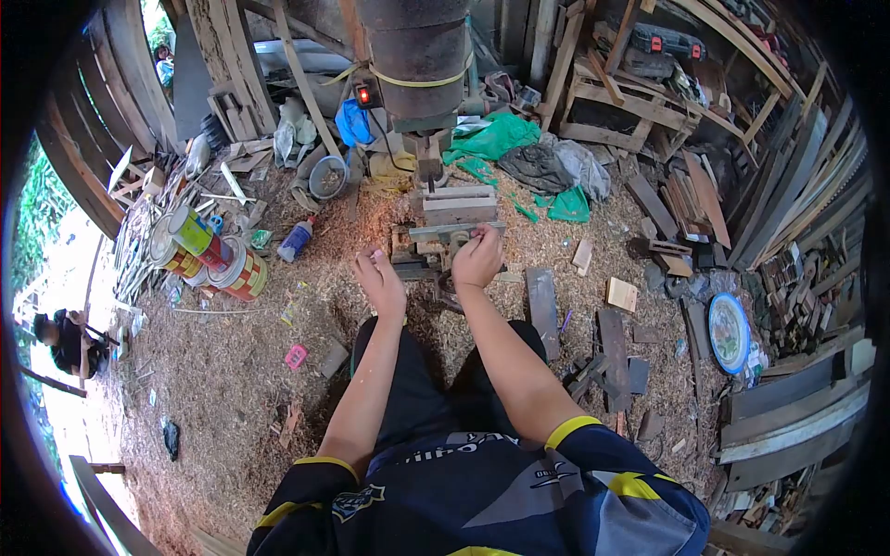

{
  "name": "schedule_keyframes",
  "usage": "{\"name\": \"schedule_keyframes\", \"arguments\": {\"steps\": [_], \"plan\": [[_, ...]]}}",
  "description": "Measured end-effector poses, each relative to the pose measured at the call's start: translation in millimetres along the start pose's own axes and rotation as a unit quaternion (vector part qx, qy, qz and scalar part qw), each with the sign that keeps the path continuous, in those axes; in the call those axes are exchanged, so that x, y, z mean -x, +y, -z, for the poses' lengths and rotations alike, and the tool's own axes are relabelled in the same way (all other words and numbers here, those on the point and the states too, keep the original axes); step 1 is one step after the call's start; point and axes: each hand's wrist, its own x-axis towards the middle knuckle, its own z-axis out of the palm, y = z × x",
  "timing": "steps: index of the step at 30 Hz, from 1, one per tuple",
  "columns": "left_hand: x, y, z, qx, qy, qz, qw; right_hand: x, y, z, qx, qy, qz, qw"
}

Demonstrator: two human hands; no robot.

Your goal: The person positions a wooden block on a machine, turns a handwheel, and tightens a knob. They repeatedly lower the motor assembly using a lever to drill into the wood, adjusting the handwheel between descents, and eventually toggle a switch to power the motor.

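A drilling machine with a large rusty motor housing (413, 46) stands before me, its bit (430, 169) pointing down. Under and just in front of the bit, pale wooden pieces (459, 202) lie crosswise by a metal vise (428, 248). My right hand (477, 259) is closed at the vise's front right side; its fingers hide what they grip. To the left of the vise, my left hand (380, 285) is raised with fingers loosely apart and nothing in it.
A red switch (364, 95) glows on the machine. Paint cans (243, 271) and a bottle (296, 241) stand to the left. Wood offcuts (622, 295) and a round blue-rimmed tray (729, 334) are on the right. Shavings cover the floor (232, 389). A person (69, 343) is at far left.
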Motion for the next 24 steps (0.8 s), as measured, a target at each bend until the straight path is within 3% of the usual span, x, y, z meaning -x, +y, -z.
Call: {"name": "schedule_keyframes", "arguments": {"steps": [14,24], "plan": [[5.0,1.6,-6.7,0.009,-0.018,0.006,1.000,-1.2,-2.6,3.9,-0.012,-0.034,-0.025,0.999],[10.8,1.6,-11.5,0.003,-0.025,0.012,1.000,-0.8,1.3,-1.7,0.003,0.009,0.011,1.000]]}}
